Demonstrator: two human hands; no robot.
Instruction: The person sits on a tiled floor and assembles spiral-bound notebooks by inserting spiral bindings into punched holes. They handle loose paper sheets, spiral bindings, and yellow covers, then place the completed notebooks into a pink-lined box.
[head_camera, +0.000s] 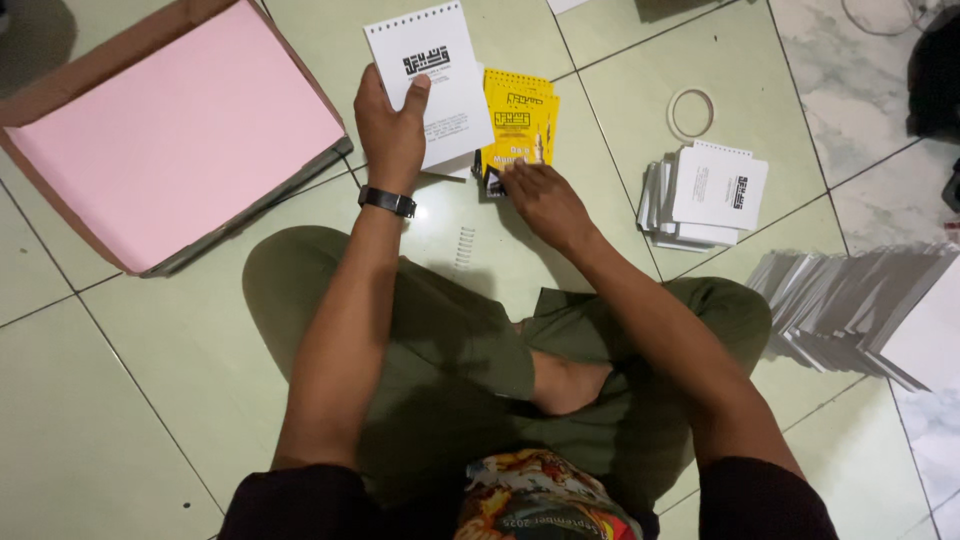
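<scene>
I sit cross-legged on a pale green tiled floor. My left hand (392, 125), with a black wristband, is shut on a white spiral-bound notepad (432, 75), thumb over its lower edge, holding it above the floor. My right hand (543, 200) rests fingers-down on the lower edge of a stack of yellow spiral-bound booklets (520, 120) lying just right of the white pad. Whether it grips the stack is unclear.
A shallow cardboard box holding pink paper (170, 130) lies at upper left. A small wire spiral (464, 246) lies on the tiles near my knee. A tape ring (691, 112), a pile of white notepads (705, 195) and a fanned row of grey-white sheets (860, 305) sit at right.
</scene>
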